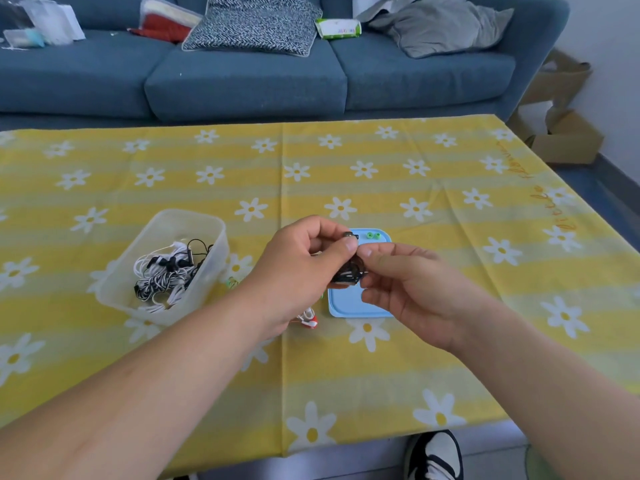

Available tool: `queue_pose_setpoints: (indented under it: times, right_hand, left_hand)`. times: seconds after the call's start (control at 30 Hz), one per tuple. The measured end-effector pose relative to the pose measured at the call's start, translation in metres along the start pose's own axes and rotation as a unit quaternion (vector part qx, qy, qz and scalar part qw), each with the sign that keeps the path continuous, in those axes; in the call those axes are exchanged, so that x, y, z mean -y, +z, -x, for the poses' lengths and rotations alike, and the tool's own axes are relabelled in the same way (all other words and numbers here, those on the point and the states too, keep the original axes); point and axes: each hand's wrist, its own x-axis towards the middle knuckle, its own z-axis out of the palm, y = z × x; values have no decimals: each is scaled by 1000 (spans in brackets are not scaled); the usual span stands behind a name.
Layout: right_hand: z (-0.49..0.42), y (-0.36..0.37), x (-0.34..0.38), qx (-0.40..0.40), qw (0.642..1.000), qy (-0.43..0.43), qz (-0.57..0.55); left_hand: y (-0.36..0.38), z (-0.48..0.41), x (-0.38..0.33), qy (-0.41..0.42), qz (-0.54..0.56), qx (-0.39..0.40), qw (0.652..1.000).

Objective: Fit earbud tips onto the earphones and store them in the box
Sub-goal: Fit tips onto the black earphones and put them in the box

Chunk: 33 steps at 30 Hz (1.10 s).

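Note:
My left hand (298, 268) pinches the metal earbud end of a black earphone (349, 271), whose bundled cord hangs between both hands. My right hand (412, 289) holds the same black earphone from the right, fingertips meeting my left thumb. Under them lies a light blue lid (341, 308) with two green earbud tips (371, 235) at its far edge. A clear plastic box (173, 261) to the left holds several tangled white and black earphones (166, 275). A red-and-white earphone (308, 318) lies on the cloth beneath my left wrist.
The table carries a yellow cloth with white daisies (450, 188). A small green item (231, 282) lies beside the box. Behind the table stands a blue sofa (242, 81) with cushions and packets. Cardboard boxes (561, 133) sit on the floor at right. My shoe (434, 455) shows below the table edge.

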Motion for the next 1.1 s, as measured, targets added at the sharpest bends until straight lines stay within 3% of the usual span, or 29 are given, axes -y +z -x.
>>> queue_pose_setpoints:
  times: [0.23, 0.43, 0.63, 1.0, 1.1]
  right_hand:
    - [-5, -15, 9, -84, 991, -18, 103]
    - [-42, -31, 17, -249, 918, -106, 290]
    - [-100, -41, 29, -220, 839, -94, 490]
    - [-129, -47, 33, -175, 764, -35, 620]
    - [-114, -46, 39, -200, 772, -69, 600]
  left_hand:
    - [13, -17, 4, -35, -3, -53, 998]
    - [16, -30, 6, -60, -10, -43, 997]
    - [7, -33, 8, -65, -4, -47, 997]
    - [-20, -24, 4, -58, -26, -43, 997]
    - [-24, -18, 1, -53, -15, -44, 998]
